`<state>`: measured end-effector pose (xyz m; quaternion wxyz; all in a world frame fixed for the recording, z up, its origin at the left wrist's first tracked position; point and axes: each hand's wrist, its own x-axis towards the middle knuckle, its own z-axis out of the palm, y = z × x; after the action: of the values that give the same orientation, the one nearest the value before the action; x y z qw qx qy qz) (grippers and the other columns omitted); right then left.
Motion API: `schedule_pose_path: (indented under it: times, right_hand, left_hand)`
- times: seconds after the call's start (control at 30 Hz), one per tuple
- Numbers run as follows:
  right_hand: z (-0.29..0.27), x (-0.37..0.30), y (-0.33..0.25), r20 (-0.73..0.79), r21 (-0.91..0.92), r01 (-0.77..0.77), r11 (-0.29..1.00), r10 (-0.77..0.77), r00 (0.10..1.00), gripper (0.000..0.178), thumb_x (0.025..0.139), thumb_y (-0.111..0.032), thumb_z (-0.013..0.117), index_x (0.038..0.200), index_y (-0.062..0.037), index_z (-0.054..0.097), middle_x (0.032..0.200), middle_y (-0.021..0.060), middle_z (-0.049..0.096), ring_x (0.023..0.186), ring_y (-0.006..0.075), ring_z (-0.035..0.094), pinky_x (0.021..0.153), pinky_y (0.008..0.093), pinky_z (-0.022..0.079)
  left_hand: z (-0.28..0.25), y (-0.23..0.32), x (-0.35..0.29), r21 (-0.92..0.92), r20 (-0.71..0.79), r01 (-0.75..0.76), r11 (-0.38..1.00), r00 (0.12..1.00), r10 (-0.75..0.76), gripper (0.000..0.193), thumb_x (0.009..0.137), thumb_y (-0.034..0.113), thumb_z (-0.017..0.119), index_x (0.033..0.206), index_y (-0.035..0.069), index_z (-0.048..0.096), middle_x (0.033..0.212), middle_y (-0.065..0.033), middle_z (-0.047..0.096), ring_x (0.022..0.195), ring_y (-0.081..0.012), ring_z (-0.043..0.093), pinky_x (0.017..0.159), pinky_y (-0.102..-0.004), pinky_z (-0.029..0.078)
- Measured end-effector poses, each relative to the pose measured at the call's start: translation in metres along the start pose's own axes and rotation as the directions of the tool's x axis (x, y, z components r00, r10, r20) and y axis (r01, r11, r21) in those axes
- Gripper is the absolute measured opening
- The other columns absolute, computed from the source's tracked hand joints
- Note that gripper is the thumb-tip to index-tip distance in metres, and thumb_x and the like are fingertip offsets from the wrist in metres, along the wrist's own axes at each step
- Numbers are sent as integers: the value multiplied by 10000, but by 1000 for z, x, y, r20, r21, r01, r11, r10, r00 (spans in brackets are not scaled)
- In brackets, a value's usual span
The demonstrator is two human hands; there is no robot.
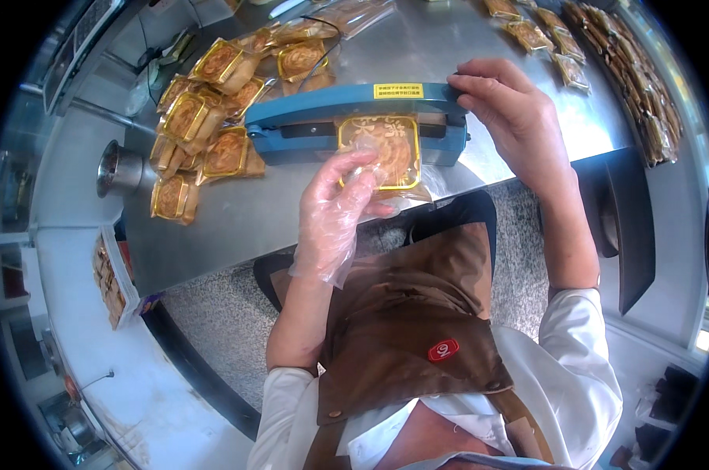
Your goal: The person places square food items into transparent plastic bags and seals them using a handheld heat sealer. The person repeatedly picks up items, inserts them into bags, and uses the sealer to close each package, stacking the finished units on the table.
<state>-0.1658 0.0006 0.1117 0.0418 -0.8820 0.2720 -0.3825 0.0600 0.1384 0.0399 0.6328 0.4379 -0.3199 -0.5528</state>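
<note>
A blue hand-operated bag sealer lies across the metal table in front of me, its long arm raised a little over the base. My left hand, in a clear plastic glove, pinches a bagged pastry by its left side. The round golden pastry sits in a yellow-rimmed tray inside clear film, and the far end of its bag reaches the gap under the arm. My bare right hand has its fingers closed over the right end of the sealer's arm.
Left of the sealer, several bagged pastries lie heaped. More packs and a long row of brown packets lie at the far right. A metal cup stands by the left edge. A black cord runs behind the sealer.
</note>
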Motion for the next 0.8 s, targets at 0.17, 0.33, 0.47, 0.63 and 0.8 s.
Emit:
schedule_pose_path:
  times: [0.17, 0.33, 0.47, 0.63, 0.8]
  right_hand:
    - [-3, -2, 0, 56, 11, -33, 999, 32, 998, 173, 952, -74, 710, 1113, -25, 748, 1146, 118, 704, 977, 278, 723, 819, 345, 576]
    - [-1, 0, 6, 41, -1, 39, 999, -39, 998, 144, 953, -109, 724, 1075, -39, 752, 1061, 114, 707, 875, 277, 726, 725, 351, 583]
    - [0, -2, 6, 76, 23, 13, 1000, -14, 997, 153, 947, -97, 728, 1083, -28, 743, 1051, 111, 707, 869, 277, 728, 732, 350, 584]
    - [5, -8, 10, 104, 88, -66, 994, 56, 993, 181, 929, -58, 732, 1105, -15, 736, 1085, 117, 711, 921, 280, 732, 780, 346, 584]
    - [4, -7, -3, 132, 45, -168, 985, 161, 978, 209, 911, -14, 728, 1121, -8, 737, 1162, 137, 715, 1000, 285, 728, 849, 340, 579]
  left_hand:
    - [-1, 1, -1, 13, -1, 9, 1000, 1000, -9, 227, 1016, 75, 633, 1236, 21, 645, 1303, -114, 602, 1075, -226, 693, 735, -340, 681]
    - [2, 6, -2, 51, -26, 26, 998, 999, -24, 224, 1017, 82, 631, 1229, 12, 653, 1299, -117, 607, 1070, -231, 697, 736, -347, 684]
    - [-1, 5, -2, 22, -5, 14, 1000, 1000, -13, 263, 1013, 78, 656, 1267, 9, 654, 1300, -131, 616, 1076, -230, 704, 787, -338, 667]
    - [-5, 2, -3, 8, 8, 20, 1000, 1000, -20, 268, 1009, 94, 669, 1264, 13, 653, 1310, -129, 615, 1096, -238, 695, 786, -333, 663]
    - [-9, -5, -1, 48, 18, -32, 998, 999, 31, 295, 1008, 92, 641, 1288, -2, 623, 1294, -180, 614, 1085, -281, 713, 737, -363, 688]
